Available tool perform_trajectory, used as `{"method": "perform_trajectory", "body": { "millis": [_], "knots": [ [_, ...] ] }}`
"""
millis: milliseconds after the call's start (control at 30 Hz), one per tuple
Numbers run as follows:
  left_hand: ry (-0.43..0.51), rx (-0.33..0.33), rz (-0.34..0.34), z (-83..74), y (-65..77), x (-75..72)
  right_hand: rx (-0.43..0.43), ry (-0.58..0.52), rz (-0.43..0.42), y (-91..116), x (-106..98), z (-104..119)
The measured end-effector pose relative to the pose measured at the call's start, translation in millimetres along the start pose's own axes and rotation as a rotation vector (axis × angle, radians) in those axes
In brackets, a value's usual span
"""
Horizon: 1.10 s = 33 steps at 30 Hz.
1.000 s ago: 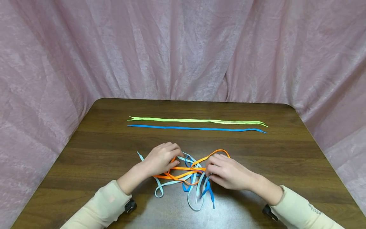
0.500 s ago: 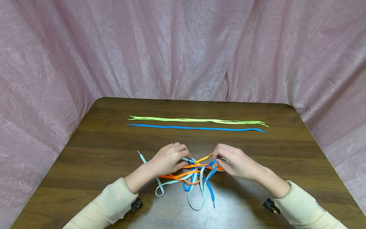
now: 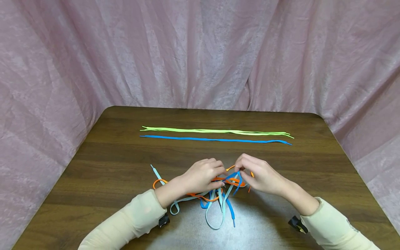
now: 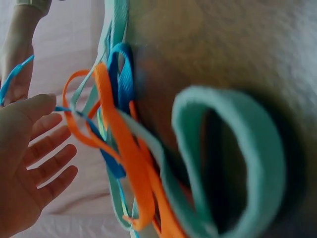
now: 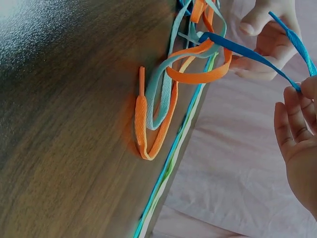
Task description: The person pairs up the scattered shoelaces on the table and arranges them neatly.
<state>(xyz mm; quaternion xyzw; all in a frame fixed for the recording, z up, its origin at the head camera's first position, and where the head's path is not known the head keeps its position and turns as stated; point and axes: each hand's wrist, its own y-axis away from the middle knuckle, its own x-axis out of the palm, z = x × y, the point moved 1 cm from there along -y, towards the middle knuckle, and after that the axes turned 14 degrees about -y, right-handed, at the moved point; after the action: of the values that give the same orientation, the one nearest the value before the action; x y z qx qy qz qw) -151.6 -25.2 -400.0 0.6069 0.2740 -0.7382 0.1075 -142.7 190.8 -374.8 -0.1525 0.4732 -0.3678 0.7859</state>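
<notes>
My right hand (image 3: 261, 175) pinches a blue shoelace (image 5: 242, 49) near one end, between thumb and fingertips. From there the lace runs down into a tangle on the table, and its short end hangs free. My left hand (image 3: 200, 175) reaches over the tangle with thumb and fingers apart; in the right wrist view it is beside the raised lace. Whether its fingertips touch a lace is unclear. Orange shoelaces (image 4: 124, 144) and pale blue shoelaces (image 4: 267, 148) loop through the pile, partly hidden under the left hand. Another blue lace end (image 3: 231, 210) points toward the front.
Beyond the pile, yellow-green shoelaces (image 3: 200, 131) lie straight across the brown wooden table (image 3: 109, 163). A straight blue shoelace (image 3: 200, 139) lies parallel, just nearer. Pink curtains (image 3: 187, 52) hang behind and beside the table. A black wrist device (image 3: 164, 220) sits below the left sleeve.
My right hand has moved slightly away and right, lifting the blue shoelace out of the pile. My left hand has slid right across the tangle, toward the right hand.
</notes>
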Motion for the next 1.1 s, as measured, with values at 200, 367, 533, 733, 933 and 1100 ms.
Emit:
{"method": "perform_trajectory", "body": {
  "millis": [200, 367, 533, 733, 933, 1100],
  "knots": [
    [-0.04, 0.006, 0.024, -7.2, -6.0, 4.4, 0.067, -0.021, 0.016, 3, 0, -1],
    [-0.036, -0.016, -0.02, -6.4, -4.5, 2.6, 0.067, -0.014, 0.011, 8, -1, -5],
    [-0.001, -0.044, -0.041, -3.7, 0.7, -3.2, 0.116, 0.028, 0.019, 15, -3, -10],
    [0.023, -0.047, -0.065, -2.8, 7.6, -9.4, 0.158, 0.068, 0.021, 23, -4, -17],
    [0.026, -0.041, -0.053, 0.3, 16.0, -16.0, 0.186, 0.069, 0.022, 27, -10, -20],
    [0.03, -0.024, -0.037, 7.0, 23.0, -21.9, 0.176, 0.097, 0.023, 32, -16, -22]
  ]
}}
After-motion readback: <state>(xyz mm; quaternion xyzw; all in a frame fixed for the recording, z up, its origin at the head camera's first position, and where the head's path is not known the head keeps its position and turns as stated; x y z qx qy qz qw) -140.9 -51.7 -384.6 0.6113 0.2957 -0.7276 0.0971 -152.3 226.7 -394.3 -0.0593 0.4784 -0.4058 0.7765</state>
